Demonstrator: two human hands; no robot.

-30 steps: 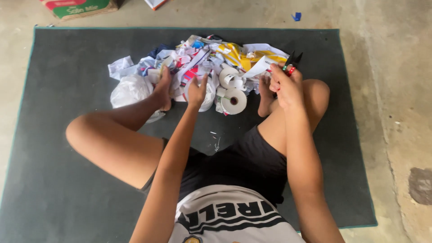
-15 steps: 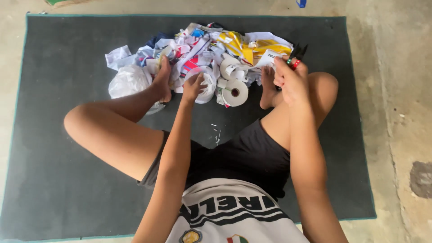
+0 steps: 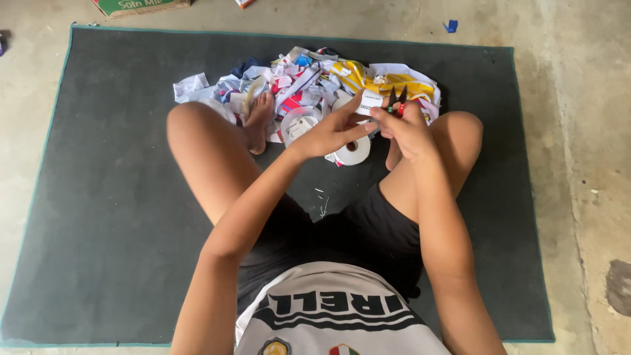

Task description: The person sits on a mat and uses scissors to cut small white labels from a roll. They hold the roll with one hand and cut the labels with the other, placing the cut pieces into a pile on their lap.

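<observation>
1. The left hand [image 3: 328,131] pinches a white label [image 3: 372,103] above the scrap pile [image 3: 309,75].
2. The right hand [image 3: 409,126] grips what seem to be snips [image 3: 397,100], mostly hidden.
3. A tape roll [image 3: 353,151] lies partly behind the left hand.

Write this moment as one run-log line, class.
left hand: pinches small white label | right hand: holds small snips at label | behind: fabric scrap pile | surface: dark mat

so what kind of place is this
Probably a home floor used as a makeshift work spot: a bare concrete floor, a dark grey mat the person sits on, and a heap of coloured fabric scraps.
</observation>
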